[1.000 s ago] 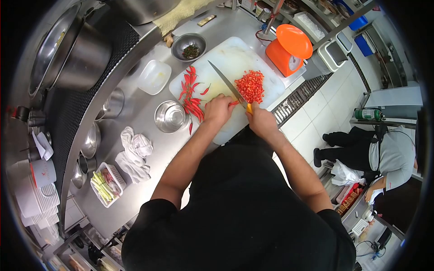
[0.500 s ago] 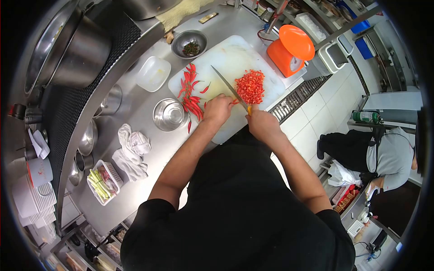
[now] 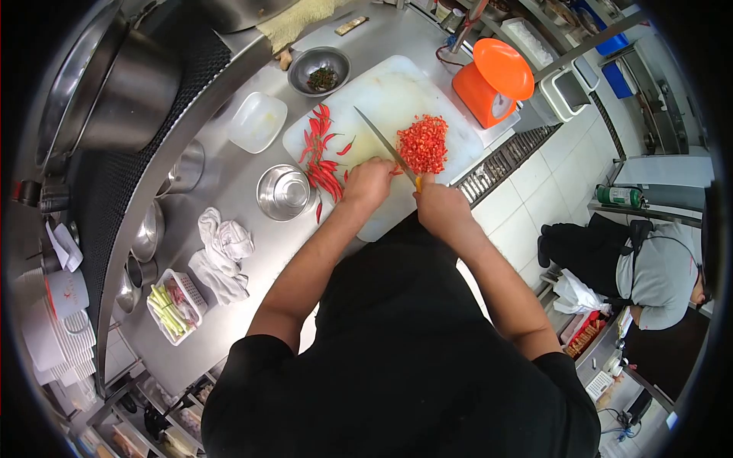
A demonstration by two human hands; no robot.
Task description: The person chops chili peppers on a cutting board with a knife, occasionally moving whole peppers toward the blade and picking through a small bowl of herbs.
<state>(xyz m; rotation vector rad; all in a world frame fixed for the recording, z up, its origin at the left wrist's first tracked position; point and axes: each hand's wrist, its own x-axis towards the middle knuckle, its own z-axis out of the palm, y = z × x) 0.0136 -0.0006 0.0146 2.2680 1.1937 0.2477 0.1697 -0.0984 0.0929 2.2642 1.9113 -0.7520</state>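
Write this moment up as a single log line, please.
left hand: holds red chilli | right hand: grips knife, blade at chilli | cutting board: chopped chilli pile beyond blade, whole chillies by left hand
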